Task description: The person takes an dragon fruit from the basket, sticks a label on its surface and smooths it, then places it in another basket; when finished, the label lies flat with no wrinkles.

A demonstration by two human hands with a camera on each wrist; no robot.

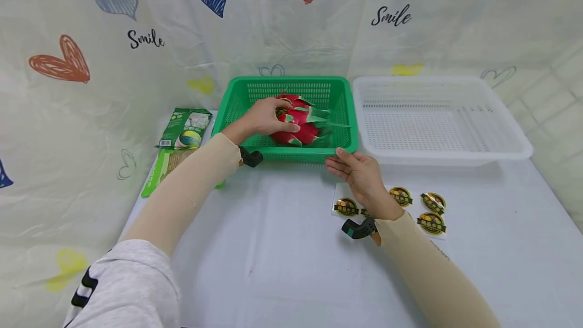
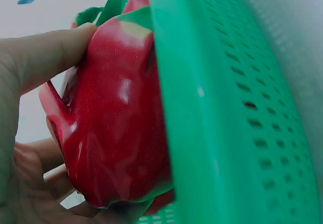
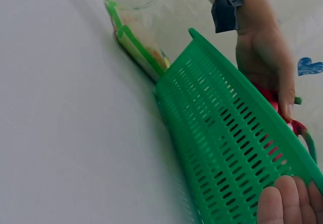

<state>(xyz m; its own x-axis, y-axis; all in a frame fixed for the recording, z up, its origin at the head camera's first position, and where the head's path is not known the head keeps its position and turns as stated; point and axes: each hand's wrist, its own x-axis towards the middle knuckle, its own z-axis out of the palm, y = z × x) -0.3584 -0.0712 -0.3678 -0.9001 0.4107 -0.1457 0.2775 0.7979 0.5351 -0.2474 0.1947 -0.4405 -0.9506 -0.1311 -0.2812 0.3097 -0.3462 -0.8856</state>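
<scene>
Red dragon fruits [image 1: 306, 134] with green-tipped scales lie in a green plastic basket [image 1: 291, 154]. My left hand [image 1: 268, 115] reaches over the basket's left side and grips one, its thumb on the near side and fingers curled behind. The left wrist view shows this glossy dragon fruit [image 2: 118, 113] close up against the green rim. A small dark-gold patch shows between thumb and fingers; its nature is unclear. At the front right corner, my right hand [image 1: 362, 176] pinches the basket rim, thumb on top. Its fingers [image 3: 288, 199] lie against the perforated outer wall.
A white plastic basket [image 1: 437, 158] stands right of the green one. Round gold-and-black stickers [image 1: 431, 222] on backing sheets lie below it, partly behind my right hand. Green packets [image 1: 184, 128] sit at the left edge of the white-covered table [image 1: 282, 247].
</scene>
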